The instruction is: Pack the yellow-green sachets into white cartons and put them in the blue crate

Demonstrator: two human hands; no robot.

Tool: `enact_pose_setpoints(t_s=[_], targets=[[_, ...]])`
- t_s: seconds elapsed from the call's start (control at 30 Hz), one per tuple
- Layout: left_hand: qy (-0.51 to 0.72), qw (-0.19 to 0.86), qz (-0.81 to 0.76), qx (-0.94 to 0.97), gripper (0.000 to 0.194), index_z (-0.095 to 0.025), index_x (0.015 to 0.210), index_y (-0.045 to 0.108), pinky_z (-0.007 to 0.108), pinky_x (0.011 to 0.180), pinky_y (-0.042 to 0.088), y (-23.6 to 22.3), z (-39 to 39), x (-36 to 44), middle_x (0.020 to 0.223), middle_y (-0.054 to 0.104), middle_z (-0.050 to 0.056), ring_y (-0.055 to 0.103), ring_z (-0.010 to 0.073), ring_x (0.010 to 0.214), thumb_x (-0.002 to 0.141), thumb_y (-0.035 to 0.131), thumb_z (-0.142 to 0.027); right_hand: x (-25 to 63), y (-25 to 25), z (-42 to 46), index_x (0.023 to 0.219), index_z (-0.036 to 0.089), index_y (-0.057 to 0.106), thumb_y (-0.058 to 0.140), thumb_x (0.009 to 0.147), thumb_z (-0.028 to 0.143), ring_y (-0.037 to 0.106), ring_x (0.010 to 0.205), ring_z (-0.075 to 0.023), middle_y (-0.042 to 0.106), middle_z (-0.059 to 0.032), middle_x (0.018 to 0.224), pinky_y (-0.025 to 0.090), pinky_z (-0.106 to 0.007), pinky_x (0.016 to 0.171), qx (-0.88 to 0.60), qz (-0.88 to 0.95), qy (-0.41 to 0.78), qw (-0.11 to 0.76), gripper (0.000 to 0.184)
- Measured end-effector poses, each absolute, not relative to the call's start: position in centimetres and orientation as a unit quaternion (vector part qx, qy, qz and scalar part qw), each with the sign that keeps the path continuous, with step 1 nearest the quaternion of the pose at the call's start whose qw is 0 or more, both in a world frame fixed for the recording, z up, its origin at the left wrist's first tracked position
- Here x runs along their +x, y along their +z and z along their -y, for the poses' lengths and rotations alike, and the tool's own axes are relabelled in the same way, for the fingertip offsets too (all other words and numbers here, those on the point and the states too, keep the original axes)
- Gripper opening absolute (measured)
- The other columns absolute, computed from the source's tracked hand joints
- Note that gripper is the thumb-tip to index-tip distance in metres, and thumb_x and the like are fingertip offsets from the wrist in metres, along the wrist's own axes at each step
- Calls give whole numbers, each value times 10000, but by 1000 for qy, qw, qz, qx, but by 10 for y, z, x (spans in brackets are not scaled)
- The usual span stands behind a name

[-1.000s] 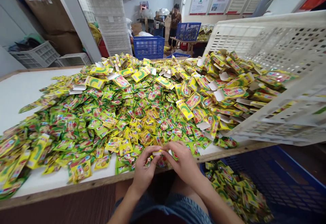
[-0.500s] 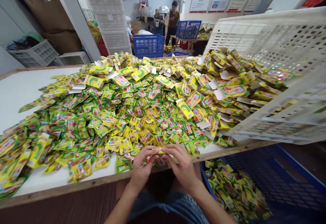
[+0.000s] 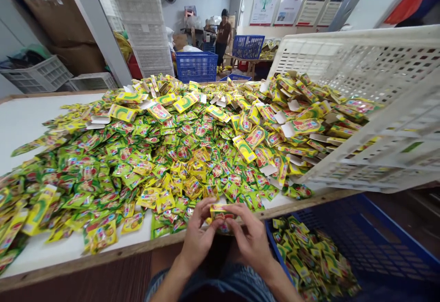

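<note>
Between my two hands, over the table's front edge, is a small yellow box (image 3: pixel 220 210) with green and red print. My left hand (image 3: pixel 200 233) grips its left end, thumb and fingers closed on it. At the other end my right hand (image 3: pixel 250 231) pinches the box with thumb and fingertips. Part of the box is hidden by the fingers. Just beyond my hands lies a wide heap of green candy sachets (image 3: pixel 130 164), with some yellow sachets (image 3: pixel 192 185) in its near middle. Yellow cartons (image 3: pixel 185 102), several with white flaps standing out, lie along the far side.
A white plastic crate (image 3: pixel 388 164) lies tipped on the right, yellow cartons spilling from it. Below the table's wooden edge (image 3: pixel 113 250), a blue crate (image 3: pixel 388 228) holds packed boxes (image 3: pixel 309 256). Stacked white crates (image 3: pixel 144 27) and a person (image 3: pixel 224 34) are at the back.
The box has tilted so more of its printed front shows. My hands have come slightly nearer and lower, and the whole view has shifted a little.
</note>
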State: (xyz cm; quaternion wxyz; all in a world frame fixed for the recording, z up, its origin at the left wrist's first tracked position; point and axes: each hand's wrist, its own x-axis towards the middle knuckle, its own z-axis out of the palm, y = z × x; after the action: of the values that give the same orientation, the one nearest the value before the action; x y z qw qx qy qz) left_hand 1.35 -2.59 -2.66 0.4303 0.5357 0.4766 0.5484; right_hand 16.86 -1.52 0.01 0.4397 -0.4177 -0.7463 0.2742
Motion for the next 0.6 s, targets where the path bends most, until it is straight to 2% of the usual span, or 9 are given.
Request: enact_pose_setpoints(t_s=[0.07, 0.13, 0.2, 0.27, 0.4, 0.53, 0.6], targets=[[534, 462, -440, 554, 567, -266, 1308, 395, 373, 911, 491, -18, 24, 13, 1168, 613, 89, 616, 225, 1046, 795, 628, -202, 205, 8, 15, 1109, 254, 579, 412, 896, 209, 600, 989, -206, 644, -65, 1055, 492, -333, 854, -451, 760, 262, 388, 274], [525, 455, -439, 569, 623, -268, 1342, 350, 402, 993, 426, -14, 22, 7, 1247, 562, 100, 557, 235, 1138, 792, 635, -203, 252, 12, 12, 1102, 253, 595, 441, 877, 264, 620, 936, -224, 653, -73, 1036, 510, -340, 795, -525, 757, 220, 320, 273], [514, 432, -474, 570, 484, -247, 1264, 449, 405, 1000, 410, -14, 20, -2, 1243, 564, 98, 548, 235, 1142, 809, 615, -230, 295, 13, 8, 929, 247, 665, 480, 830, 322, 632, 816, -256, 672, -85, 904, 512, -377, 715, -585, 753, 124, 274, 223], [499, 416, -505, 568, 309, -225, 1141, 549, 385, 947, 444, -16, 20, -7, 1151, 615, 92, 587, 229, 1068, 835, 579, -261, 319, 13, -1, 913, 238, 665, 492, 813, 357, 615, 825, -274, 656, -98, 896, 495, -413, 733, -613, 744, 61, 258, 233], [458, 404, -525, 593, 199, -226, 1025, 624, 335, 824, 489, -21, 27, -3, 905, 687, 51, 644, 206, 877, 850, 551, -286, 294, 7, -44, 1079, 209, 563, 467, 861, 358, 555, 1000, -253, 608, -105, 1041, 440, -410, 871, -577, 754, 75, 305, 282], [436, 384, -524, 623, 159, -240, 952, 674, 311, 833, 480, -20, 37, 1, 917, 711, 40, 647, 209, 903, 831, 576, -275, 238, -8, -114, 1137, 159, 509, 516, 834, 375, 491, 1080, -287, 559, -148, 1127, 387, -450, 915, -566, 740, 30, 362, 372], [440, 377, -536, 614, 160, -235, 941, 680, 309, 843, 476, -18, 42, -4, 929, 714, 44, 645, 212, 917, 832, 572, -281, 223, -16, -145, 1174, 137, 482, 553, 806, 364, 462, 1106, -308, 536, -170, 1168, 361, -465, 928, -597, 716, 14, 363, 439]])
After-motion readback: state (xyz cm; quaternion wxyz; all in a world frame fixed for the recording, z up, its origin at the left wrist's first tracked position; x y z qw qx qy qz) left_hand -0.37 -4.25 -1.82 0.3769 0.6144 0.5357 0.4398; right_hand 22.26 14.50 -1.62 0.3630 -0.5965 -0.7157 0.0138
